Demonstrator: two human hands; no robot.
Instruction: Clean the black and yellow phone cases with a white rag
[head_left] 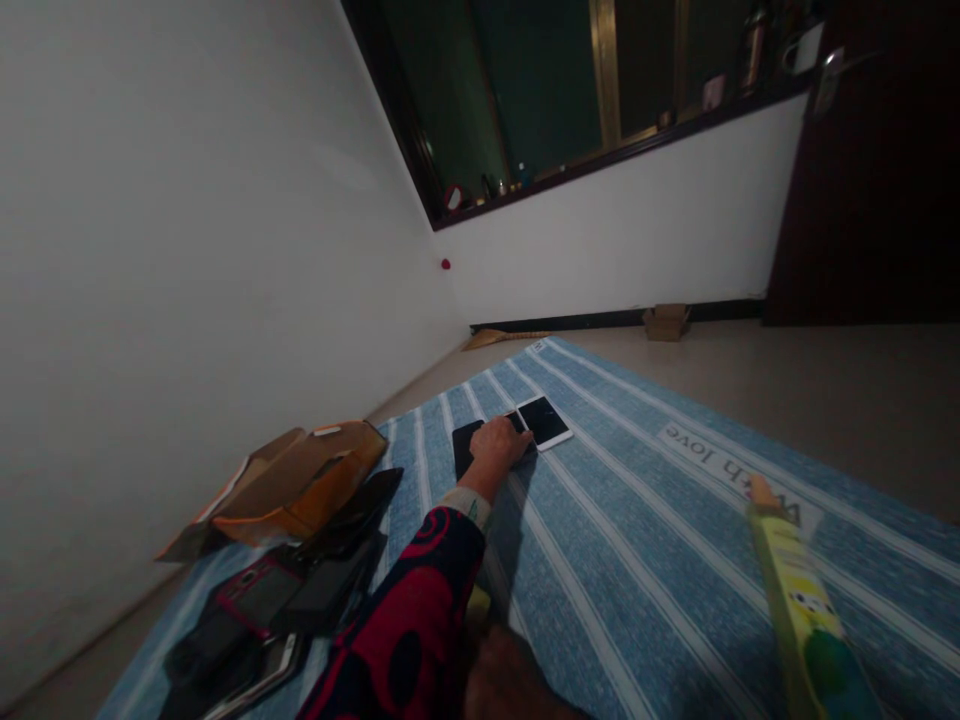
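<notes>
My left hand (499, 442), in a dark sleeve with red shapes, reaches out over the blue striped cloth (592, 560). Its fingers and thumb close around a dark phone (531, 452), partly hidden beneath them. To its right lies a white-framed phone (544, 422) with a black screen, and to its left a black phone (463, 452). At the bottom edge, dim and partly cut off, my right hand (499, 675) is curled beside the left sleeve. Something yellow (478, 606) shows at its fingers, too covered to name.
On the left, several dark phones (330, 585) lie heaped beside an opened brown bag (300, 485). A long yellow item with a cartoon print (806, 610) is at the right. Beyond are a small cardboard box (666, 322), a broom (499, 338) and a dark door (870, 200).
</notes>
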